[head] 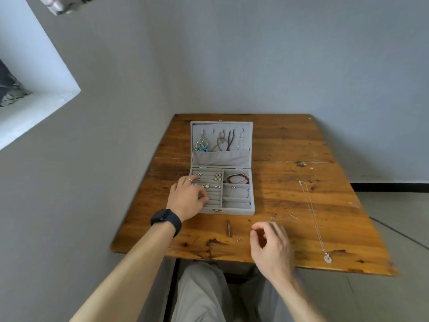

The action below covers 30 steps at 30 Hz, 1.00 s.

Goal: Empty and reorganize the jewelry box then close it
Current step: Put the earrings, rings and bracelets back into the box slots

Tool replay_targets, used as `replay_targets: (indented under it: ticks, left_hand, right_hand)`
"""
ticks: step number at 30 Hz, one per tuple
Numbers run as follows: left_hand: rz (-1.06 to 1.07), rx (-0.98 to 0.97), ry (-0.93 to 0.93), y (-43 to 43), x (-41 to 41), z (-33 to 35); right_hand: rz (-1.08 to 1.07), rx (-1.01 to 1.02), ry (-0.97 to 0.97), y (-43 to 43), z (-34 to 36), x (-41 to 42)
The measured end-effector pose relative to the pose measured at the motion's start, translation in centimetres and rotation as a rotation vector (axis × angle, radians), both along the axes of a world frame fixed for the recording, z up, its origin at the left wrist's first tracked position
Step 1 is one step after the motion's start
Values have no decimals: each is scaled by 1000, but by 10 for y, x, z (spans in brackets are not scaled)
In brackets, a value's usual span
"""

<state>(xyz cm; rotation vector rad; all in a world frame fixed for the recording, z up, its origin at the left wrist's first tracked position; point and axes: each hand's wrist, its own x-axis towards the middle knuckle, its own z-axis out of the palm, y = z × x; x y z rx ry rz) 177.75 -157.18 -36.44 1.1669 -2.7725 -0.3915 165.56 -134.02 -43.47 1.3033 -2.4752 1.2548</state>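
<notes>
Jewelry box lies open under my left grip, which rests on its front left corner with the fingers bent over the ring rows. The forefinger reaches to the far row and the thumb tucks in toward the other fingertips. The blur hides whether anything is pinched there. A ring sits on one finger and a dark watch on that wrist. My right grip hovers over the near part of the table, loosely curled, thumb and forefinger apart, with nothing visible between them. A tiny stud lies on the wood just left of it, and a thin chain just beyond it.

Inside the box, small earrings stand in the far rows and a red bracelet fills the far right compartment. The lid is tipped back, with necklaces on its hooks above a pocket. The box is on the left half of the table. Well to its right, a long silver necklace is stretched out, pendant nearest me
</notes>
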Motion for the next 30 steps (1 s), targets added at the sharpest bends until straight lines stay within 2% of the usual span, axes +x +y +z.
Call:
replay_targets:
  ticks: [6,15,19,22,30]
  left_hand:
    - [39,-41,12,6,-8,6]
    - [96,27,-15,4,-8,13]
    - [70,3,60,3,4,12]
    - [36,-107,87,10,16,7]
    - [-209,-449,3,48,19,-12]
  right_hand:
    - [-11,-4,17,0,-7,-3]
    - [-17,31,27,0,-8,-3]
    - [-19,23,24,1,-7,-2]
    - [-20,17,30,1,-7,-2]
    - [-17,20,43,0,-8,-2]
